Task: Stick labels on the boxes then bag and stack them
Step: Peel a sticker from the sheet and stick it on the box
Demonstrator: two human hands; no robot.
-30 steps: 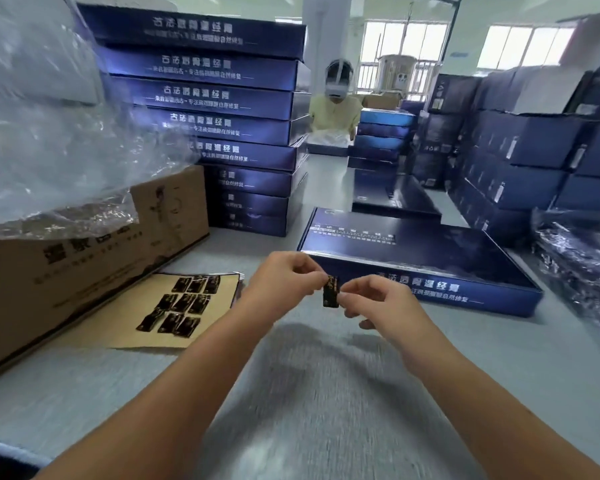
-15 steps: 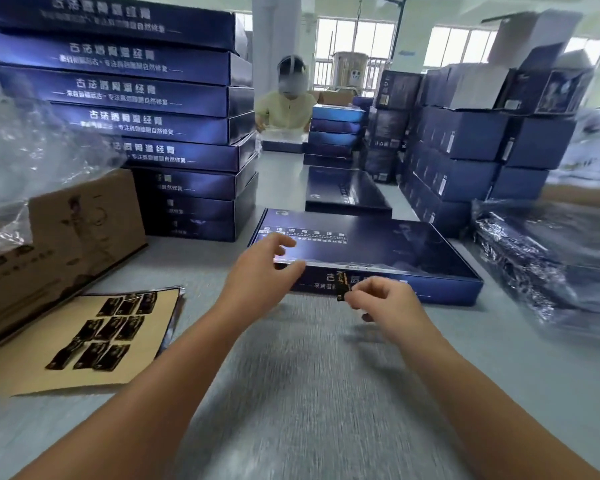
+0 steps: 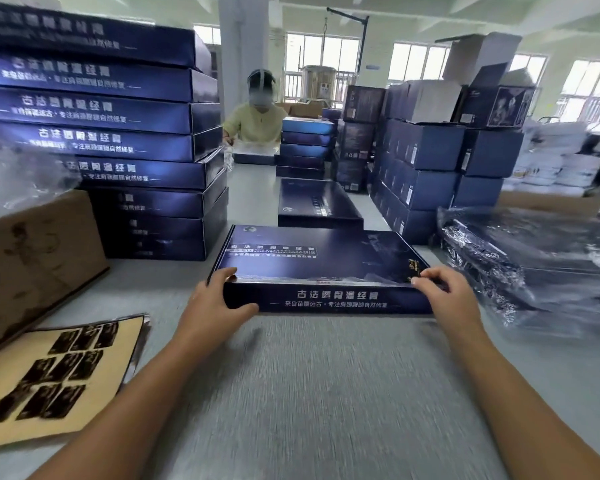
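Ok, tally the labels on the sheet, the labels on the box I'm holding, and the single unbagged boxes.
Labels on sheet: 9
Label on held box: 1
Single unbagged boxes: 2, the held box and the rear box
Total: 12

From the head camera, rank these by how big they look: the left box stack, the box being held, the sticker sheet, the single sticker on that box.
1. box stack
2. held box and sticker sheet: they look alike, and the sheet is nearer and cropped, so unranked
3. single sticker
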